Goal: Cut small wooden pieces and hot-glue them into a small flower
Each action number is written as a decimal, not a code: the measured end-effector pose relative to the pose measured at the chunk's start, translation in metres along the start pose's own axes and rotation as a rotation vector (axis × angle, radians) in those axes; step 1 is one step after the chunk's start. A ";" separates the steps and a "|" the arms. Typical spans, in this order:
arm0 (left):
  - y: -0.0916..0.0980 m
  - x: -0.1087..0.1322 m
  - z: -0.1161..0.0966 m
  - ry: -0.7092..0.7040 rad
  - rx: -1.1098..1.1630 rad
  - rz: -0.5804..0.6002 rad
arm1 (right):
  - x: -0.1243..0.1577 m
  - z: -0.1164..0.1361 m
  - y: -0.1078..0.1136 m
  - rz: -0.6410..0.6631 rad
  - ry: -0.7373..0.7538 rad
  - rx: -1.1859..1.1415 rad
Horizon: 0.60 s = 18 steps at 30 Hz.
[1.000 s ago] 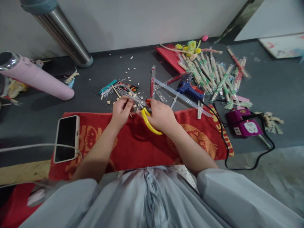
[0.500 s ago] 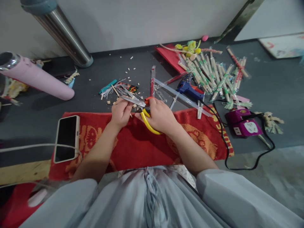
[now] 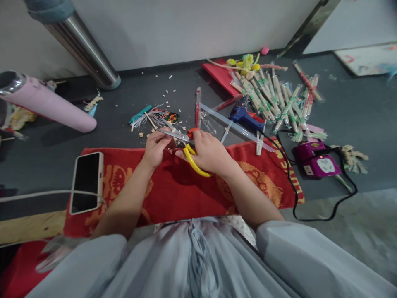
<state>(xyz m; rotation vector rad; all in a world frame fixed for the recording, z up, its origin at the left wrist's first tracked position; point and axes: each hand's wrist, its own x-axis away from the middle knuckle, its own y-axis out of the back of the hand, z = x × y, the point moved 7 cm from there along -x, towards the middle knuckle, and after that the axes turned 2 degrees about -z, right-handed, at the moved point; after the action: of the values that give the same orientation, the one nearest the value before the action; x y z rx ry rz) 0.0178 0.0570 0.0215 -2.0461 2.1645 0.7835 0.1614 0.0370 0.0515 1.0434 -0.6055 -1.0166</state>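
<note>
Head camera: the right hand (image 3: 211, 152) grips the scissors (image 3: 175, 134) by their handles, one yellow, the other red-orange, with the fingers wrapped around them. The blades stick out from the grip to the left, over the fingertips of the left hand (image 3: 154, 150), and no maker's mark can be made out on them. The left hand's fingers are curled and drawn together; whether they pinch anything cannot be told.

Both hands are above the far edge of a red towel (image 3: 182, 194) with orange figures. Yellow capitals run along its right end, where "LOVE" can be made out; the rest is lost in the folds. Just beyond the hands, small pale bits (image 3: 141, 135) lie scattered near a turquoise piece (image 3: 142, 113). Right of these, a translucent strip (image 3: 231, 120) slants past a blue glue gun (image 3: 246, 116).

Farther right, plastic-wrapped sticks (image 3: 263, 97) bear green and red print too small to read. Near them stands a purple power socket (image 3: 316, 161) with a white plate. On the towel's left end lies a phone (image 3: 87, 182), its screen dark. Beyond it are a pink tumbler (image 3: 51, 101) and a steel flask (image 3: 83, 47), neither with a readable label.
</note>
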 end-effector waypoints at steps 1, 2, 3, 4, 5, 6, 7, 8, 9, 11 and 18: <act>-0.003 0.000 0.003 0.052 0.103 0.023 | 0.000 0.000 0.000 0.006 -0.005 -0.002; -0.005 0.000 0.004 0.097 0.189 0.039 | 0.000 0.000 -0.001 0.012 -0.011 -0.002; -0.005 -0.001 0.005 0.125 0.228 0.037 | -0.001 0.000 -0.001 0.016 -0.018 0.000; -0.005 -0.001 0.004 0.141 0.246 0.032 | -0.001 0.000 -0.001 0.018 -0.025 0.002; -0.005 -0.002 0.004 0.150 0.256 0.026 | -0.001 0.000 -0.001 0.020 -0.032 0.005; -0.005 -0.002 0.004 0.153 0.262 0.023 | -0.001 0.000 -0.001 0.023 -0.040 0.008; -0.005 -0.002 0.003 0.150 0.268 0.023 | -0.001 -0.001 -0.001 0.028 -0.052 0.010; -0.005 -0.003 0.003 0.143 0.273 0.026 | -0.001 -0.001 0.000 0.034 -0.065 0.013; -0.005 -0.003 0.003 0.135 0.277 0.031 | -0.001 -0.002 0.000 0.042 -0.079 0.015; -0.005 -0.003 0.004 0.127 0.276 0.037 | -0.001 -0.003 0.001 0.053 -0.106 0.018; -0.005 -0.001 0.005 0.090 0.220 0.043 | 0.000 -0.003 0.002 0.070 -0.154 0.032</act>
<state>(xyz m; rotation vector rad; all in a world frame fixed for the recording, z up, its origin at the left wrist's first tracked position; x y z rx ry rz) 0.0217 0.0604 0.0159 -1.9668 2.2336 0.4413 0.1646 0.0384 0.0525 0.9707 -0.7815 -1.0347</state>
